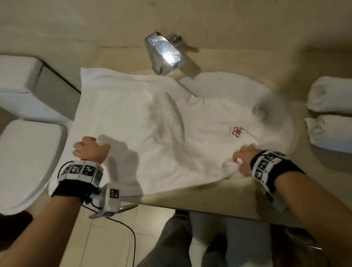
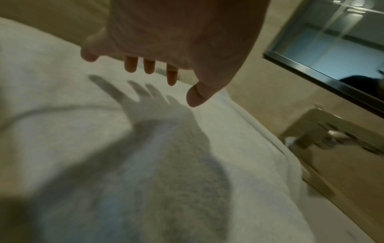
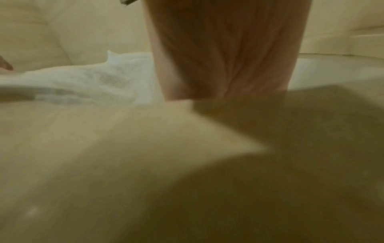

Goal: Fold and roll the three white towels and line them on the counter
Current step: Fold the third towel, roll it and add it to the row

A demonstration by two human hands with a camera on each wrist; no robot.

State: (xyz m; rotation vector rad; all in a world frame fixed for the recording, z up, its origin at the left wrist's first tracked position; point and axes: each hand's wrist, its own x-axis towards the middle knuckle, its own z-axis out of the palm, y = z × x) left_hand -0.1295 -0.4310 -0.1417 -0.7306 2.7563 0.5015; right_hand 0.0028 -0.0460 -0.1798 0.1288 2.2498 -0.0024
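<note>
A white towel [image 1: 150, 117] with a small red embroidered mark lies spread over the counter and part of the sink. My left hand [image 1: 91, 148] hovers over its near left part. In the left wrist view its fingers [image 2: 130, 65] hang straight and spread above the towel [image 2: 83, 164], holding nothing and casting a shadow. My right hand [image 1: 243, 162] grips the bunched near right corner of the towel. The right wrist view shows only the heel of that hand [image 3: 224, 57] and the towel [image 3: 93, 82]; its fingers are hidden. Two rolled white towels [image 1: 344, 95] [image 1: 342, 133] lie side by side at the counter's right end.
A chrome faucet [image 1: 166, 54] stands behind the towel. The white sink basin [image 1: 280, 127] shows at the towel's right. A toilet [image 1: 22, 160] with its cistern [image 1: 9, 79] is left of the counter. The beige counter's front edge [image 1: 206, 206] runs near me.
</note>
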